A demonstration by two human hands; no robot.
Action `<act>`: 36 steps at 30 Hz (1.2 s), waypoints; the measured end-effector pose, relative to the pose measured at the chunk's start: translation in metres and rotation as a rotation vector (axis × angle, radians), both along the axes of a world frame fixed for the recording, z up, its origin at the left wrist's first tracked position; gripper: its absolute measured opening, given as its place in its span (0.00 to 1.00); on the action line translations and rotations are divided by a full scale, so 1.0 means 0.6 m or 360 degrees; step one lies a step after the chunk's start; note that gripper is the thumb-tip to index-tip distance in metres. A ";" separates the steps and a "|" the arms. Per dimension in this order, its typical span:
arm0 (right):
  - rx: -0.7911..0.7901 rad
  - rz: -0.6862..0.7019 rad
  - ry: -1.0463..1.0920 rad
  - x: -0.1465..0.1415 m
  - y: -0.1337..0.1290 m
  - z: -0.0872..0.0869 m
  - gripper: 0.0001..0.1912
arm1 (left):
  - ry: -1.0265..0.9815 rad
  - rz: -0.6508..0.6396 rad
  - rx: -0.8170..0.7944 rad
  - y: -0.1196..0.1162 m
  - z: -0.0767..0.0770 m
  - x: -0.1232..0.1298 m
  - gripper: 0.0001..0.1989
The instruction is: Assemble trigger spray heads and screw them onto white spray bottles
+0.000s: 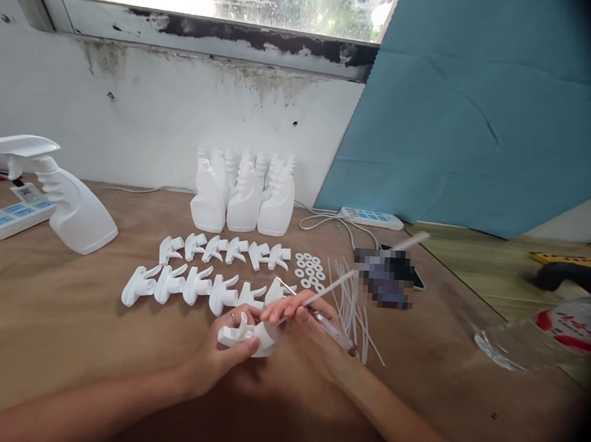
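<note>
My left hand (217, 359) is closed around a white trigger spray head (264, 339), with the thumb across its side. My right hand (318, 342) meets it from the right, fingers pinching a thin translucent dip tube (342, 277) whose near end is at the spray head. Whether that end sits inside the head is hidden by the fingers. Also gripped in my right hand is a screwdriver (336, 331) with a clear handle, its shaft pointing up and left. Two rows of trigger spray heads (197, 285) lie just beyond my hands.
Small white washers (311, 268) and loose dip tubes (350, 311) lie right of the spray heads. White bottles (243, 201) stand by the wall. At left are an assembled spray bottle (83, 215) and a power strip (20, 221); at right, another power strip (373, 218) and a clear jar (519, 335).
</note>
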State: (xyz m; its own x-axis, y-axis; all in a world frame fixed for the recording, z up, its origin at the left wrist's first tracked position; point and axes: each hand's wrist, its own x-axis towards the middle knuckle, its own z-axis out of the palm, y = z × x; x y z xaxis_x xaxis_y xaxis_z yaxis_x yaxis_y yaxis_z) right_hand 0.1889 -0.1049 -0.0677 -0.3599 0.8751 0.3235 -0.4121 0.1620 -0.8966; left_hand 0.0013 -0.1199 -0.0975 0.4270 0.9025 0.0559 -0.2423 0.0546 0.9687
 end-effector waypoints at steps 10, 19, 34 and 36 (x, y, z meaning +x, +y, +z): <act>0.0288 -0.0761 0.0309 0.129 0.069 0.069 0.09 | -0.0260 -0.0267 -0.0404 0.007 0.004 -0.015 0.09; -0.0546 -0.1389 -0.1520 0.294 0.090 0.014 0.16 | -0.0422 -0.0215 -0.0567 0.016 -0.005 -0.006 0.08; 0.0437 -0.0173 -0.1024 0.054 0.019 0.090 0.17 | -0.0473 -0.0125 -0.0822 0.029 -0.006 -0.010 0.16; 0.0474 -0.0002 -0.0966 0.023 0.023 0.072 0.08 | -0.0401 -0.0098 -0.0804 0.028 -0.008 -0.009 0.16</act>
